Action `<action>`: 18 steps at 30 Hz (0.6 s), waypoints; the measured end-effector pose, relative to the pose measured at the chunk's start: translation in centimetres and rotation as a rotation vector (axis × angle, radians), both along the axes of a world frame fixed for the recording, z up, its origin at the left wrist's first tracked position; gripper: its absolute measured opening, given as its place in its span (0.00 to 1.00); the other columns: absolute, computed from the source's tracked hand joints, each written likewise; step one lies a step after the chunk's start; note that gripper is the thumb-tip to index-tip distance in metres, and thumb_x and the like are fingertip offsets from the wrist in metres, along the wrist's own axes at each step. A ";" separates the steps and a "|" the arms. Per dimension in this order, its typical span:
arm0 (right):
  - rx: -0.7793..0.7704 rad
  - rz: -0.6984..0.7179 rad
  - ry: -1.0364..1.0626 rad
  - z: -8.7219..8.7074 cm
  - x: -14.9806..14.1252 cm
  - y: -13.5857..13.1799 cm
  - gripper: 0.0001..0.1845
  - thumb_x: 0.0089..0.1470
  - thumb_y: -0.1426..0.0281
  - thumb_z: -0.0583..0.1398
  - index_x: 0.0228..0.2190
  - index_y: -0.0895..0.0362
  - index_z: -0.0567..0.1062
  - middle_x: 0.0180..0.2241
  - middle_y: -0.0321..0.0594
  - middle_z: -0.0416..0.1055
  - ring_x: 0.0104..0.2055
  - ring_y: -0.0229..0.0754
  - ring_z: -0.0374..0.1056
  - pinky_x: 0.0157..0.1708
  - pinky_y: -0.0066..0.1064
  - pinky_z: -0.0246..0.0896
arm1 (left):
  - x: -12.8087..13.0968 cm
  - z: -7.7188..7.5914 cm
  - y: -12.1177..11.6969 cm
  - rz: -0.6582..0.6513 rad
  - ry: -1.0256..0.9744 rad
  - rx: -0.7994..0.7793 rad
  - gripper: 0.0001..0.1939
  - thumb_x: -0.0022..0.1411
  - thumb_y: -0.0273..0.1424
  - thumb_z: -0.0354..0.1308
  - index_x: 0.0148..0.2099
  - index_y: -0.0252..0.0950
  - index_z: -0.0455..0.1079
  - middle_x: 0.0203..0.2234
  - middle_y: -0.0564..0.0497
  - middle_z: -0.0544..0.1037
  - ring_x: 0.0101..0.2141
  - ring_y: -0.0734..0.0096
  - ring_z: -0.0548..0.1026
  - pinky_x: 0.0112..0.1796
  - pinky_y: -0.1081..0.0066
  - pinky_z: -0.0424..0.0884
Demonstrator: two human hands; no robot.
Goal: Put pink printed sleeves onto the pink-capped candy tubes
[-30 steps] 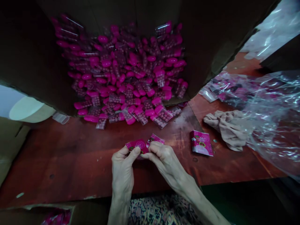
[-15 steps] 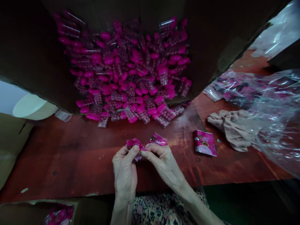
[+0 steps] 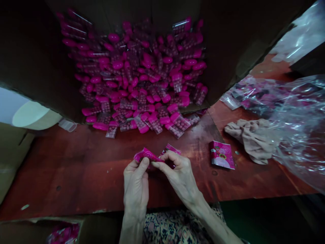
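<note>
My left hand (image 3: 135, 183) and my right hand (image 3: 177, 174) meet over the red-brown table (image 3: 76, 169), both pinching a small pink printed label (image 3: 146, 155). A second pink label (image 3: 172, 149) peeks out above my right fingers. A big heap of clear little boxes with pink caps (image 3: 142, 78), filled with small pink beads, spills out of an open cardboard carton (image 3: 228, 44) just beyond my hands. A short stack of the same pink labels (image 3: 222, 155) lies on the table to my right.
A crumpled beige cloth (image 3: 250, 137) lies at the right, beside a large clear plastic bag (image 3: 291, 118) with pink packets inside. A pale round tub (image 3: 33, 115) sits at the left. A carton with pink items (image 3: 61, 234) is at the bottom left.
The label between my fingers has been turned and stretched flatter, and my thumbs have shifted slightly along it. Both hands stay in about the same spot.
</note>
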State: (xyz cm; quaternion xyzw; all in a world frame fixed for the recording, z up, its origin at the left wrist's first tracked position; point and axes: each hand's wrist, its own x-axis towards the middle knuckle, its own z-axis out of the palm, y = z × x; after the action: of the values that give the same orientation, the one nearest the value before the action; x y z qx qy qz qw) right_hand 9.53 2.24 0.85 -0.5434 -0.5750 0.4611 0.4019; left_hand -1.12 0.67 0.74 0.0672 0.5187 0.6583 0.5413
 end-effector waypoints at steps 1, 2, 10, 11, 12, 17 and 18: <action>0.014 0.022 0.004 -0.1 0.1 0.0 0.09 0.49 0.70 0.62 0.20 0.58 0.72 0.19 0.31 0.68 0.23 0.34 0.62 0.25 0.26 0.55 | -0.1 -0.1 0.0 -0.004 0.000 0.002 0.12 0.34 0.29 0.72 0.25 0.33 0.75 0.20 0.53 0.77 0.22 0.78 0.71 0.27 0.78 0.69; 0.031 0.061 0.004 -0.1 0.2 0.0 0.10 0.51 0.70 0.61 0.20 0.58 0.72 0.20 0.32 0.67 0.23 0.34 0.62 0.25 0.26 0.55 | -0.1 -0.1 -0.1 -0.008 0.001 0.004 0.12 0.33 0.28 0.72 0.24 0.33 0.75 0.19 0.53 0.77 0.22 0.79 0.71 0.26 0.78 0.69; 0.254 0.382 -0.242 0.5 1.8 1.0 0.13 0.59 0.69 0.53 0.26 0.57 0.74 0.25 0.36 0.68 0.27 0.36 0.63 0.29 0.28 0.58 | -0.1 0.3 0.2 0.019 0.057 -0.012 0.12 0.34 0.27 0.72 0.24 0.32 0.73 0.18 0.54 0.75 0.18 0.82 0.68 0.21 0.81 0.65; 0.274 0.346 -0.274 0.7 2.1 1.5 0.12 0.59 0.69 0.53 0.28 0.57 0.74 0.26 0.37 0.68 0.27 0.37 0.63 0.29 0.28 0.58 | -0.1 0.4 0.2 0.038 0.051 -0.022 0.13 0.34 0.28 0.72 0.25 0.32 0.73 0.18 0.55 0.75 0.18 0.82 0.68 0.20 0.82 0.63; 0.299 0.266 -0.325 1.0 2.5 2.1 0.12 0.59 0.68 0.53 0.30 0.57 0.74 0.28 0.39 0.69 0.29 0.38 0.64 0.30 0.29 0.59 | -0.1 0.4 0.3 0.056 0.040 -0.029 0.13 0.34 0.28 0.72 0.25 0.32 0.73 0.18 0.55 0.75 0.18 0.82 0.68 0.19 0.82 0.62; 0.450 -0.239 -0.829 0.8 4.6 6.3 0.12 0.56 0.67 0.53 0.40 0.60 0.71 0.39 0.52 0.66 0.41 0.54 0.60 0.39 0.45 0.58 | -0.4 0.6 0.7 0.099 -0.078 -0.026 0.14 0.35 0.28 0.72 0.26 0.33 0.72 0.18 0.57 0.73 0.18 0.83 0.68 0.18 0.82 0.60; 0.447 -0.237 -0.898 0.3 4.9 7.0 0.13 0.56 0.68 0.53 0.40 0.61 0.71 0.38 0.53 0.66 0.41 0.55 0.60 0.38 0.46 0.58 | -0.5 0.6 0.7 0.099 -0.100 -0.025 0.13 0.36 0.28 0.72 0.26 0.33 0.72 0.18 0.58 0.73 0.18 0.83 0.68 0.18 0.82 0.60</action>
State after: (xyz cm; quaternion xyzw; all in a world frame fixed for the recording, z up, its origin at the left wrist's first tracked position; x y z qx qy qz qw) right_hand 14.44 9.22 1.15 -0.6501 -0.7097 -0.0005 0.2712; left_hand -1.62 1.36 1.33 0.0017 0.5021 0.6801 0.5341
